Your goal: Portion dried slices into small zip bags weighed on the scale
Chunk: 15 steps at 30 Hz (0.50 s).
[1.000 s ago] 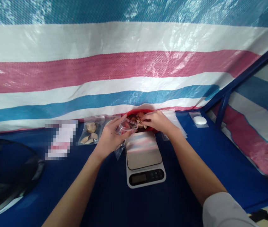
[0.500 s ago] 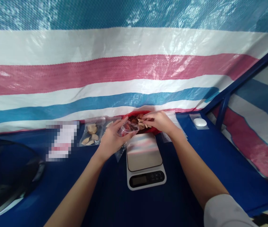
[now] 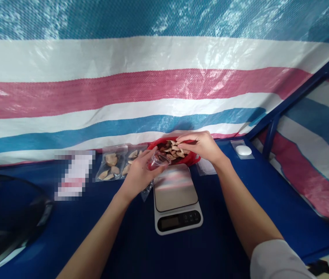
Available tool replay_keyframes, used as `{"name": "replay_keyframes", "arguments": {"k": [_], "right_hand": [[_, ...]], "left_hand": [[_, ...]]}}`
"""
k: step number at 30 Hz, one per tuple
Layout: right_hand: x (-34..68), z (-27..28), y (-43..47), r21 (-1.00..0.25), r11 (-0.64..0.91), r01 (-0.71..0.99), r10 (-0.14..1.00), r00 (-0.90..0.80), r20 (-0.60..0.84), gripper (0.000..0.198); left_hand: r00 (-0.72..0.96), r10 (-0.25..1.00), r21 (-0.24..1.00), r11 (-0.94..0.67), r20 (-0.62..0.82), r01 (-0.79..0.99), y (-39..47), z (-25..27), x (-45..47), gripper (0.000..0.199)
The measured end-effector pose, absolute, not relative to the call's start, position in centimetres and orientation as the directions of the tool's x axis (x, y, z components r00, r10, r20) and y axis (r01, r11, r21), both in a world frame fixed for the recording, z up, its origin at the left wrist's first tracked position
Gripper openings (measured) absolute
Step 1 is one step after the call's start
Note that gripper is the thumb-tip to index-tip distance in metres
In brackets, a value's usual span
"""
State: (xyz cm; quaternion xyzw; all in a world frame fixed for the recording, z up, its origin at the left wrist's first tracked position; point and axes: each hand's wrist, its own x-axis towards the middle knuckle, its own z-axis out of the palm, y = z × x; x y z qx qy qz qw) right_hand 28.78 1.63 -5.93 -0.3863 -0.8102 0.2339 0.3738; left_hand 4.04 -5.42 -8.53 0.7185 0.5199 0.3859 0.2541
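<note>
My left hand (image 3: 141, 170) is wrapped round a small clear plastic cup (image 3: 161, 158), tilted at the near left rim of a red basket (image 3: 195, 159). Tan dried slices (image 3: 177, 153) are heaped inside that basket. Over its right side my right hand (image 3: 201, 145) has its fingers pinched together at the slices; whether a slice is between the fingertips is hidden. Just in front of the basket stands a white kitchen scale (image 3: 177, 190) with a bare reflective plate and a dark display.
Clear zip bags of tan pieces (image 3: 109, 166) lie left of my left hand. A bag with a white oval object (image 3: 243, 150) is at right. A round black object (image 3: 10, 217) fills the left edge. Striped sheeting (image 3: 164, 85) hangs behind the blue table (image 3: 219, 248).
My right hand has lifted slightly and drawn to the right, uncovering more of the slices. The cup in my left hand has shifted a little and tilted differently.
</note>
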Motion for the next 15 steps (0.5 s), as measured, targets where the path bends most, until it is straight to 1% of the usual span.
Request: {"name": "replay_keyframes", "arguments": {"k": [3,6,9,15], "right_hand": [[28.3,-5.5,1.2,-0.661,0.625,0.415,0.771,-0.460,0.441,0.015],[27.6,-5.2,0.7,-0.648,0.634,0.421,0.753,-0.528,0.392,0.015],[26.9,-4.7,0.1,-0.608,0.659,0.442,0.725,-0.588,0.359,0.016],[26.0,-3.8,-0.8,-0.515,0.716,0.471,0.668,-0.675,0.313,0.020]], "left_hand": [[0.174,0.935,0.761,-0.353,0.309,0.544,-5.4,-8.4,4.2,0.062],[0.185,0.930,0.760,-0.366,0.318,0.537,-5.4,-8.4,4.3,0.061],[0.187,0.926,0.755,-0.376,0.329,0.537,-5.5,-8.4,4.4,0.061],[0.212,0.925,0.745,-0.381,0.317,0.548,-5.6,-8.2,4.5,0.044]]}}
